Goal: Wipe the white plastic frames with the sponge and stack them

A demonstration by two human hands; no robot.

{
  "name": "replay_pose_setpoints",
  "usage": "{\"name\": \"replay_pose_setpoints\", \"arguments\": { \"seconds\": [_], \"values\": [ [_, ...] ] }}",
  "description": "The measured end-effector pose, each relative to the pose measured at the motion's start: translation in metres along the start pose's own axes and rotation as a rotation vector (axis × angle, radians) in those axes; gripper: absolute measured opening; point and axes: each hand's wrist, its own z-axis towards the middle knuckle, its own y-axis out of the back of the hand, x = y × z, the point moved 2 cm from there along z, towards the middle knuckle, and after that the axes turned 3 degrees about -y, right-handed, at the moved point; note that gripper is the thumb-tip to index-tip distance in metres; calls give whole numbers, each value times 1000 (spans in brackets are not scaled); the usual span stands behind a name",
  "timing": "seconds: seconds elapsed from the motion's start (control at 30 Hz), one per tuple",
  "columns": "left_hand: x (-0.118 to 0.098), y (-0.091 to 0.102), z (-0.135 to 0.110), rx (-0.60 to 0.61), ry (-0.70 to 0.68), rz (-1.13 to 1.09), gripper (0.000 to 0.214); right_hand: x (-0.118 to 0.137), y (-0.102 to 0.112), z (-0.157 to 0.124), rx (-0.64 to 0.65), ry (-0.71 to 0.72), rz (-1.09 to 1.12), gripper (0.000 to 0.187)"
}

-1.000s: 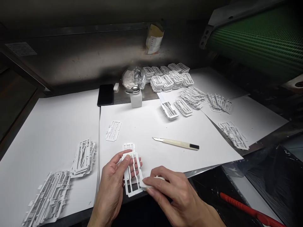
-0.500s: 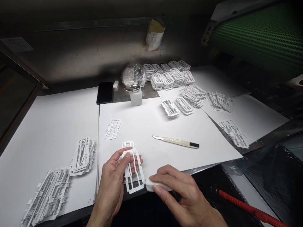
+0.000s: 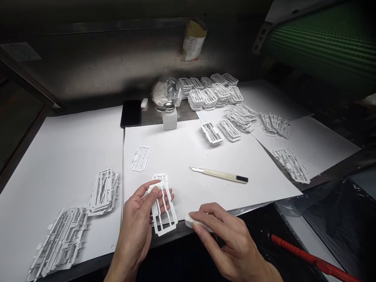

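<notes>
My left hand (image 3: 139, 217) pinches a white plastic frame (image 3: 174, 219) with long slots, thumb on top and fingers behind it. Just past the fingertips another white frame (image 3: 160, 177) shows, partly hidden by the hand and the held piece. To the right, my right hand (image 3: 227, 235) is closed on a white pad (image 3: 190, 221), its far part covered by the fingers. The pad is apart from the frame. Beyond the hands a craft knife (image 3: 220, 175) with a cream handle lies on the white paper (image 3: 176, 152). A single loose frame (image 3: 141, 158) lies further left.
Piles of white frames (image 3: 58, 243) lie at the left, and more stacks (image 3: 210, 94) stand at the back. A lidded white bottle (image 3: 169, 119), a black phone (image 3: 131, 113) and a plastic bag (image 3: 167, 92) are at the rear. A red handle (image 3: 308, 256) juts in at lower right.
My left hand has shifted slightly left and up with the frame. The white pad in my right hand has moved a little right, widening the gap to the frame.
</notes>
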Motion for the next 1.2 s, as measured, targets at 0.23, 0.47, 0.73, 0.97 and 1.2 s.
{"name": "replay_pose_setpoints", "arguments": {
  "seconds": [0.23,0.47,0.73,0.97,1.2],
  "values": [
    [2,-3,-2,23,22,-40,31,9,-8,4,-52,33,69,29],
    [5,-1,-5,91,65,-158,25,17,-23,7,8,162,60,27],
    [4,-2,-4,123,107,-236,25,9,-10,9,-9,50,77,27],
    [3,-1,-8,70,136,-283,16,9,-13,8,-58,-19,126,26],
    [3,-1,-9,87,161,-330,15,7,-17,6,-54,-41,211,25]
  ]
}}
